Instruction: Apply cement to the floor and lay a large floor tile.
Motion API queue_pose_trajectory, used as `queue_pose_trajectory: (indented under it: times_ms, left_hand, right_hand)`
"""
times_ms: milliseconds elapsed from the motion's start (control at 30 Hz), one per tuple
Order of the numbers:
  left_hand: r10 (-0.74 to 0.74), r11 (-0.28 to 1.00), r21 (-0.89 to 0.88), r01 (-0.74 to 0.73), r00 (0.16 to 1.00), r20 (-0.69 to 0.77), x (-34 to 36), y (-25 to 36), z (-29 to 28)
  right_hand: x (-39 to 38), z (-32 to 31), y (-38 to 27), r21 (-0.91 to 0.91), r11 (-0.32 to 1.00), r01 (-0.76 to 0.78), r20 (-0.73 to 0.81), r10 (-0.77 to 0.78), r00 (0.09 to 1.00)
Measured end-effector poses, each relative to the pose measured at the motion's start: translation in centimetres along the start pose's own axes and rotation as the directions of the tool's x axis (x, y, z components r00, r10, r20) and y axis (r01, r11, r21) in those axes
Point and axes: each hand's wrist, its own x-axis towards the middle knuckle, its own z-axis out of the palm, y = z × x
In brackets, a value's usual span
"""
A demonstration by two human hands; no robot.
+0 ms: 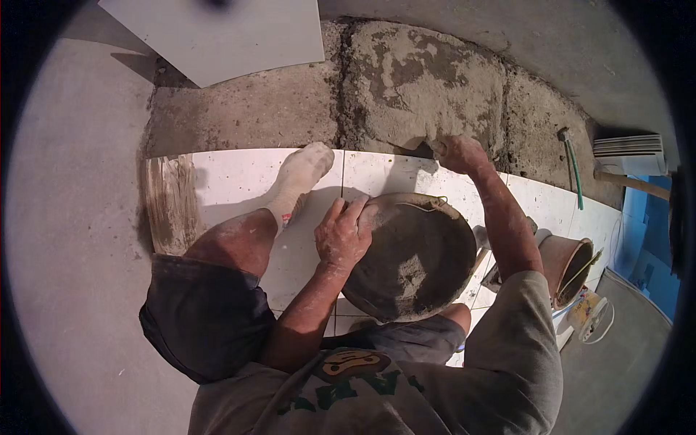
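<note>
My left hand (344, 233) is closed over the left rim of a round dark basin (384, 246), which is tilted between my legs and has a little grey mortar (411, 275) in it. Ahead of the basin, my right hand (462, 154) grips what looks like a trowel (412, 145); its handle is mostly covered by my fingers. The blade is low at the near edge of a patch of wet grey mortar (420, 83). That patch borders a row of white floor tiles (377, 165).
A large white tile (232, 32) is at the far left, over the rough bed. A green-handled tool (574, 170) and a stack of tiles (629, 151) are at the right. Nearer are a brown bucket (558, 254) and a small pail (586, 313). My foot (301, 170) rests on the tiles.
</note>
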Motion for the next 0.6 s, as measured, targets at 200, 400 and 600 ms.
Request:
queue_pose_trajectory:
  times_ms: [200,400,600]
  left_hand:
    - [0.007,1.000,-0.001,-0.007,1.000,0.006,0.0,0.1,-0.1]
    - [0.035,0.999,0.023,-0.035,0.999,0.006,0.2,0.2,-0.1]
    - [0.044,0.999,0.002,-0.044,0.999,0.003,0.2,0.0,0.2]
  right_hand:
    - [1.4,-1.2,0.3,0.129,0.989,-0.076,0.041,0.072,0.997]
    - [5.0,-3.0,0.8,0.208,0.951,-0.230,0.064,0.221,0.973]
    - [3.6,-1.6,5.0,0.528,0.828,-0.190,-0.080,0.271,0.959]
